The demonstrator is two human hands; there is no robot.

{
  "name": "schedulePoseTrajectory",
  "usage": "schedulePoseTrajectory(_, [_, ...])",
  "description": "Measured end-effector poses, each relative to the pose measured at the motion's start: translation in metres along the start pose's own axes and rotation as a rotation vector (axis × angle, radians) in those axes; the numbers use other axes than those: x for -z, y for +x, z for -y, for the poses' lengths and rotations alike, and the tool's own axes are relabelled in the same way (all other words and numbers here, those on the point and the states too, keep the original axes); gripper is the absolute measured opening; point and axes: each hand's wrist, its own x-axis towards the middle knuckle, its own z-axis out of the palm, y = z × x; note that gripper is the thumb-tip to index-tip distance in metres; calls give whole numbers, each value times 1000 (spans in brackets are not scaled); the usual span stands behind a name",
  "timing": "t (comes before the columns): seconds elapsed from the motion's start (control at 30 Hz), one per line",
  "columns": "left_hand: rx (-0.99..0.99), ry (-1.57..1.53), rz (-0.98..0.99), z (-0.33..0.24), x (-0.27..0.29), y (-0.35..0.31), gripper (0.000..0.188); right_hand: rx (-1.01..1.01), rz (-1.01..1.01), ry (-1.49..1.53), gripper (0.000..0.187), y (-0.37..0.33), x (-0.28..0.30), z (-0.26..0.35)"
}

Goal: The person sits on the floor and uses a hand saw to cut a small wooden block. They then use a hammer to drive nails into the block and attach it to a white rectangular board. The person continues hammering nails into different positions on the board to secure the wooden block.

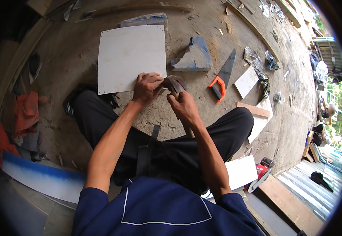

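Note:
A white square board (131, 55) lies in front of me, with small dark nail-like dots at its visible corners. My left hand (148, 89) is at its near right corner, fingers curled and closed. Whatever the fingertips pinch there is too small to make out. In my right hand (184, 105) is a claw hammer (174, 83), gripped by its wooden handle high up near the head. The rusty head is right beside my left fingertips, at the board's corner. The lower handle runs back under my right forearm.
A blue-grey concrete block (194, 56) sits right of the board, another block (149, 19) at its far edge. Farther right lie an orange-handled handsaw (223, 80), a white offcut (246, 82) and a wooden strip (253, 109). Scraps litter the concrete floor.

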Motion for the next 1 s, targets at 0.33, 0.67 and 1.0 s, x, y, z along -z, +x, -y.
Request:
schedulePoseTrajectory(0.33, [1,3,-10,-2,0,-2,13,-16,-29,-74,23,4,2,-4])
schedulePoseTrajectory(0.67, [4,22,-13,0,-1,-3,13,-12,-35,-86,37,-2,2,7])
schedulePoseTrajectory(1.0, [-12,28,-18,3,-3,-4,15,85,-58,-91,32,3,-3,-5])
